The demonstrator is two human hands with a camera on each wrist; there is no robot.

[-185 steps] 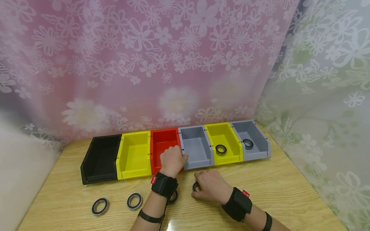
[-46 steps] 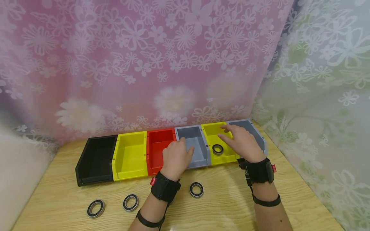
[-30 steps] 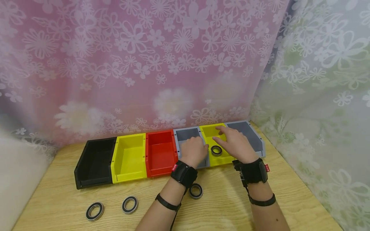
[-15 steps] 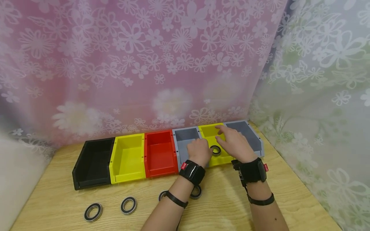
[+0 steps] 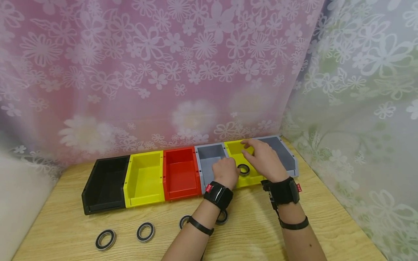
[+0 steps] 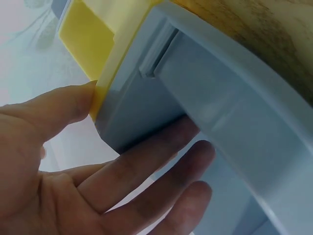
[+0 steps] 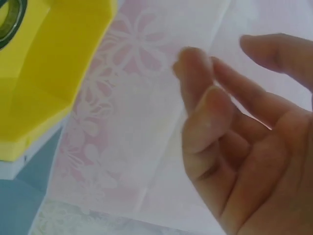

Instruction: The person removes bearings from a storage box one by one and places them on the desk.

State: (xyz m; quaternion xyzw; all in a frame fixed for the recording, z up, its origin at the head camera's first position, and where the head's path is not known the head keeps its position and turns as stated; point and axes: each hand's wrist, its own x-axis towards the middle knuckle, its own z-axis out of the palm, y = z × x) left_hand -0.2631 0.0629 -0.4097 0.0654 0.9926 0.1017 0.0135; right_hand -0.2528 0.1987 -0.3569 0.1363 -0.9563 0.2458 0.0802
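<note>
My left hand [image 5: 226, 172] grips the wall between the middle grey bin [image 5: 209, 159] and the yellow bin [image 5: 233, 148] to its right. In the left wrist view the thumb [image 6: 63, 105] lies at the yellow rim and the fingers [image 6: 146, 161] reach down inside the grey wall. A black-sealed ball bearing [image 5: 244, 175] lies in that yellow bin, just right of the left thumb. Above the same bin hovers my right hand [image 5: 266, 161], its fingers loosely bent and holding nothing. The right wrist view shows its fingertips apart.
Left of the hands stand a red bin [image 5: 181, 174], another yellow bin [image 5: 147, 177] and a black bin [image 5: 107, 183]. A grey bin [image 5: 277, 146] ends the row at right. Bearings [image 5: 99, 242] lie along the table's front, two partly behind the left forearm. Curtains hang behind.
My left hand has moved right from the red bin to the grey and yellow bins' shared wall. My right hand has left a bearing on the table and risen over the yellow bin.
</note>
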